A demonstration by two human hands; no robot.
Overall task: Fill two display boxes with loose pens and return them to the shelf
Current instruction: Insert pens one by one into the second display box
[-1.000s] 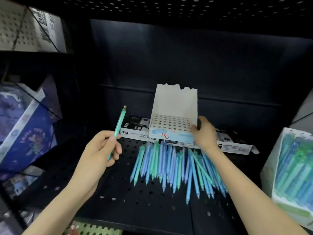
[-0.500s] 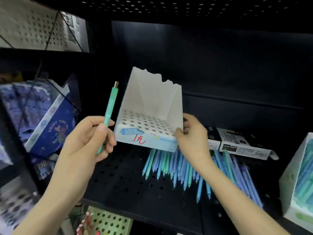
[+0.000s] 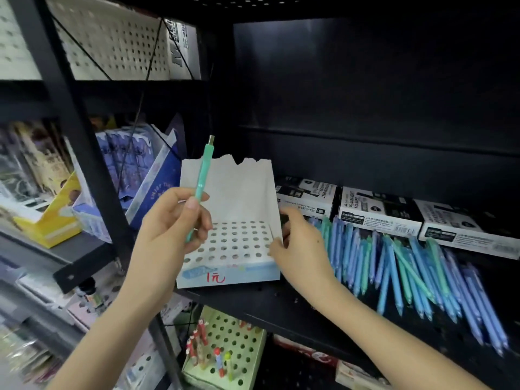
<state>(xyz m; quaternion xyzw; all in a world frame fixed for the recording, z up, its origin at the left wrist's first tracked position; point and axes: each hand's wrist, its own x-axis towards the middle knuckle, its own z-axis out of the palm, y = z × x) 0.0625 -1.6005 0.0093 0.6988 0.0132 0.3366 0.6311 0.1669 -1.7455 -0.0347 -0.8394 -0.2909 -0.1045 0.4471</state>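
Observation:
A white display box (image 3: 242, 192) with a holed insert and a torn back panel sits at the left front edge of the black shelf (image 3: 281, 305); none of its holes holds a pen. My right hand (image 3: 298, 246) grips its right wall. My left hand (image 3: 171, 229) holds one teal pen (image 3: 204, 175) upright in front of the box's left side. A heap of loose blue and teal pens (image 3: 408, 271) lies on the shelf to the right of the box.
Boxes of permanent markers (image 3: 377, 212) line the back of the shelf behind the pens. A black upright post (image 3: 84, 136) stands left of the box, with stocked shelves beyond it. Below is a green holed display (image 3: 225, 350) with a few pens.
My right hand has carried the box left and set it down at the shelf's front edge. My left hand with the teal pen has come close to the box. The view has shifted left.

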